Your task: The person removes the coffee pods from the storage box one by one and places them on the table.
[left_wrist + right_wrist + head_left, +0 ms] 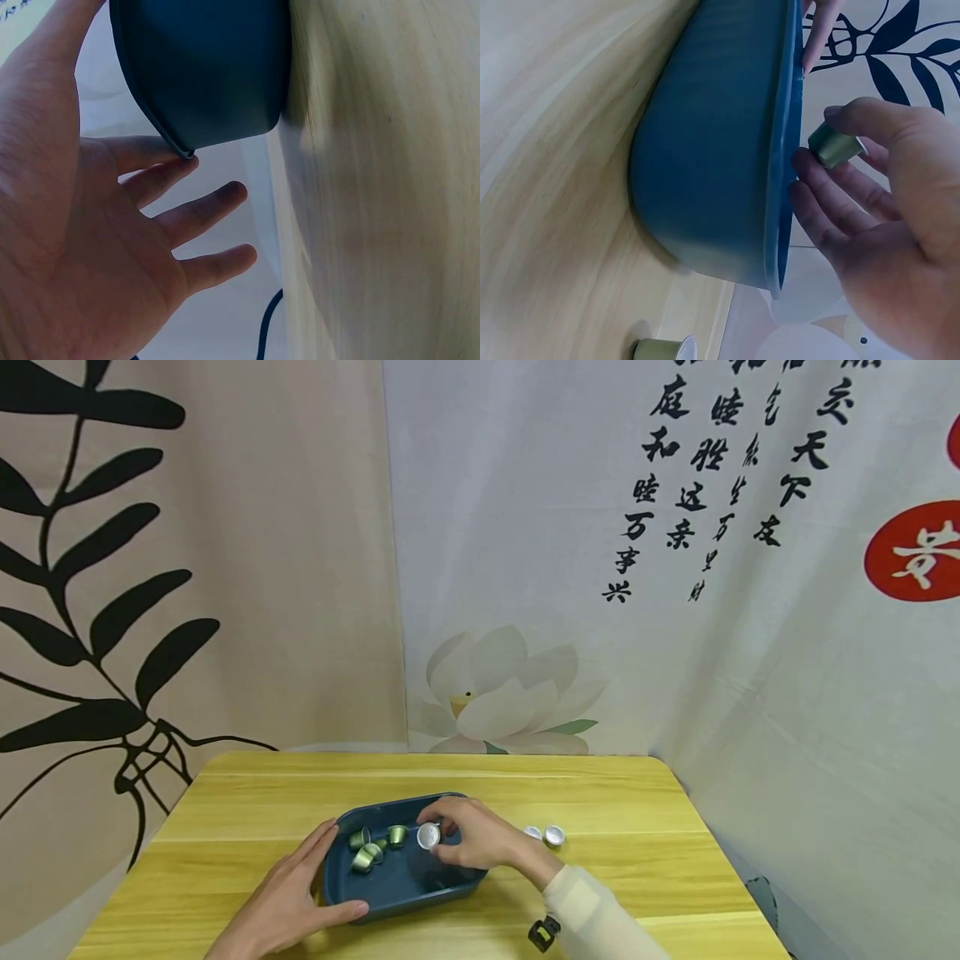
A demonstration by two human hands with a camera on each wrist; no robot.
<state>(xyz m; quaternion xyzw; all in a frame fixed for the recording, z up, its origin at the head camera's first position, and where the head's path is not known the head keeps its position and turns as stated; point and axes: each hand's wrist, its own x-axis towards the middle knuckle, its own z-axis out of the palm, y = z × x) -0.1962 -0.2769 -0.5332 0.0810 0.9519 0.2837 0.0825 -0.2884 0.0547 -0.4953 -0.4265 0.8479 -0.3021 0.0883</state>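
Observation:
A dark blue tray (405, 906) with raised walls sits on the wooden table. My left hand (288, 885) rests against its left end, fingers spread and fairly straight; in the left wrist view the fingertips touch the rim of the tray (202, 75). Over the tray's right half, my right hand (480, 839) pinches a coffee capsule (429, 836) between thumb and fingers. The right wrist view shows this capsule's green body (834, 146) close above the rim. Several green capsules (367, 857) lie in the tray's left half.
Two more capsules with silvery lids (554, 836) stand on the table (615, 885) to the right of the tray, beyond my right wrist. A printed cloth (525, 552) hangs behind the table's far edge. My right wrist wears a small black device (544, 933).

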